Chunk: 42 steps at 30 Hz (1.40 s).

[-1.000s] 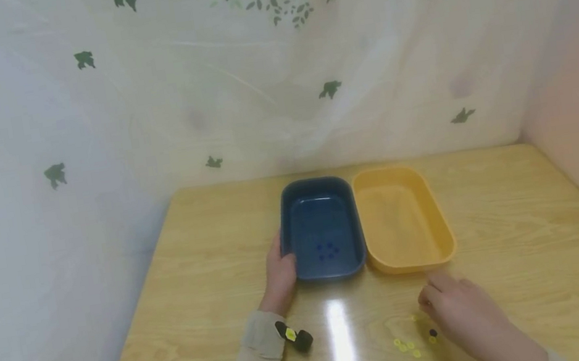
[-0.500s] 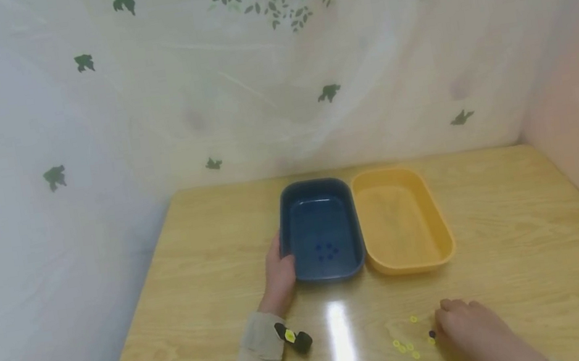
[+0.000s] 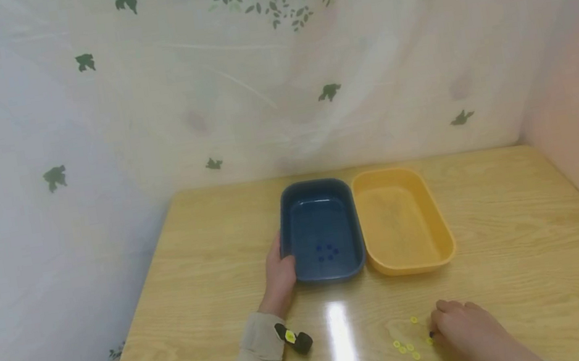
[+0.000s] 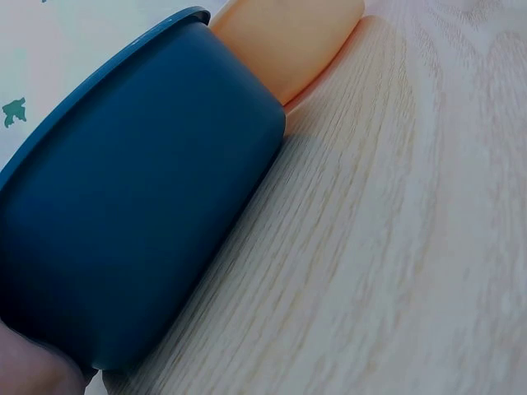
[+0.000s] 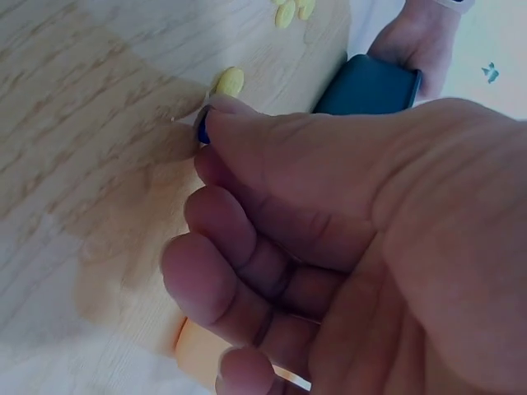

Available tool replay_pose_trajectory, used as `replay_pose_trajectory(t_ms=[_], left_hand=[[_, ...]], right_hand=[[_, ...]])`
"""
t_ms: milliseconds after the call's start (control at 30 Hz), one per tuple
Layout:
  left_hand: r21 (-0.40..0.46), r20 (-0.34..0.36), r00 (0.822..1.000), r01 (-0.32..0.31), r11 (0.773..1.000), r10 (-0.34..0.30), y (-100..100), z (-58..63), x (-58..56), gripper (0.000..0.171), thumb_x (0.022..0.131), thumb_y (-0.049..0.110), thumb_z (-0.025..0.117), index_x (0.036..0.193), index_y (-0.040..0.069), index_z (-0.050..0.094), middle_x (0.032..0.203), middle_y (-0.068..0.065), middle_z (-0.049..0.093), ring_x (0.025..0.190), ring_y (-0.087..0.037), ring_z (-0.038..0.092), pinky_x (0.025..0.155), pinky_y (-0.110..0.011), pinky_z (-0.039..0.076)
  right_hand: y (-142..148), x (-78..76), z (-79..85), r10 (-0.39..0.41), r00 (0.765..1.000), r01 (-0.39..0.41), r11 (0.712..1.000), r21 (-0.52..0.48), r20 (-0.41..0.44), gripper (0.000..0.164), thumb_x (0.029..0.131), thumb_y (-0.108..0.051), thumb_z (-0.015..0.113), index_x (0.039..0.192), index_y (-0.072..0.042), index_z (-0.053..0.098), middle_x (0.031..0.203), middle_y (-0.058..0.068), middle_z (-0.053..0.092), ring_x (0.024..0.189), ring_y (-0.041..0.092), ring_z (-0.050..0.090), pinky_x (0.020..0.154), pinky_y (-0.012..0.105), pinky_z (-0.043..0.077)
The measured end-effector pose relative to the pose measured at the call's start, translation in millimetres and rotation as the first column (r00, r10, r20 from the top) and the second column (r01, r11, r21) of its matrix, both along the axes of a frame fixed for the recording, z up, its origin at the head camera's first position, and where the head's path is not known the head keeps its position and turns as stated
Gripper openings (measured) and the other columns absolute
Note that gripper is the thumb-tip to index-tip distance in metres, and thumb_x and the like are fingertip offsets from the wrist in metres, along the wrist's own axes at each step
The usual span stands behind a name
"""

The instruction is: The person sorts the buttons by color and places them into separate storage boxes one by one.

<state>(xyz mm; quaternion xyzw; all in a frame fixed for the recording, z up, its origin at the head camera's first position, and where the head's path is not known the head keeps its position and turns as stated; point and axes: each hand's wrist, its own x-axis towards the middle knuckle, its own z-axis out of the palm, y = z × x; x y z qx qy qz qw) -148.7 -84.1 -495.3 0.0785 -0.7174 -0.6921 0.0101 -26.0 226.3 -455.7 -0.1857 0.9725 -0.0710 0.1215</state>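
Observation:
My left hand [image 3: 278, 279] grips the left side of a dark blue tray [image 3: 328, 273], its thumb at the rim. Inside that tray, near its front, lie several small blue buttons [image 3: 327, 252]. Over the tabletop at the front right, my right hand [image 3: 469, 328] has its fingers curled. Its thumb and index finger pinch a small dark blue button [image 5: 202, 130], mostly covered by the fingertips in the right wrist view. A yellow button [image 5: 230, 81] lies just beyond those fingertips. More yellow buttons [image 3: 410, 348] are scattered left of the right hand.
A yellow tray [image 3: 413, 267] stands against the right side of the blue one; no buttons show in it. Both rest on a wood-grain table [image 3: 209, 242] with a pale leaf-patterned sheet [image 3: 253, 86] behind it. A dark wrist camera [image 3: 302, 342] sits on the left sleeve.
The right hand has come back from near the yellow tray's front edge to the dark blue button and now pinches it. The left hand and both trays have stayed put.

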Motion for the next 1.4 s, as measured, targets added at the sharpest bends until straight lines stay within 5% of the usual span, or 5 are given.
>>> replay_pose_trajectory(t_ms=[567, 833, 1400], left_hand=[[0.011, 0.030, 1.000, 0.003, 1.000, -0.004, 1, -2.7, 1.9, 0.074, 0.086, -0.008, 0.038, 0.153, 0.020, 0.030, 0.156, -0.001, 0.032, 0.144, -0.024, 0.024, 0.118, -0.046, 0.019], [0.003, 0.008, 1.000, -0.013, 1.000, 0.013, 1, -3.9, -2.1, 0.073, 0.084, -0.009, 0.040, 0.152, 0.018, 0.033, 0.154, -0.003, 0.035, 0.143, -0.025, 0.027, 0.117, -0.046, 0.020], [0.011, 0.038, 0.999, 0.014, 1.000, -0.014, -2, -0.2, -3.9, 0.075, 0.084, -0.013, 0.038, 0.153, 0.015, 0.030, 0.155, -0.006, 0.033, 0.143, -0.027, 0.026, 0.117, -0.046, 0.019]], right_hand=[[-5, 2.4, -4.7, 0.013, 1.000, -0.013, 1.000, -0.009, -0.013, 0.015, 0.079, -0.015, 0.072, 0.072, -0.022, 0.061, 0.072, -0.011, 0.050, 0.066, 0.009, 0.048, 0.062, 0.033, 0.044], [-2, -5.6, -9.2, 0.083, 0.988, -0.089, 0.995, -0.049, -0.128, 0.023, 0.078, -0.008, 0.070, 0.068, -0.020, 0.054, 0.067, -0.010, 0.042, 0.060, 0.008, 0.041, 0.053, 0.026, 0.037], [-3, -8.9, -8.8, 0.122, 0.981, -0.131, 0.990, -0.050, -0.151, 0.020, 0.075, -0.009, 0.074, 0.070, -0.018, 0.057, 0.069, -0.009, 0.044, 0.061, 0.009, 0.043, 0.053, 0.026, 0.038]])
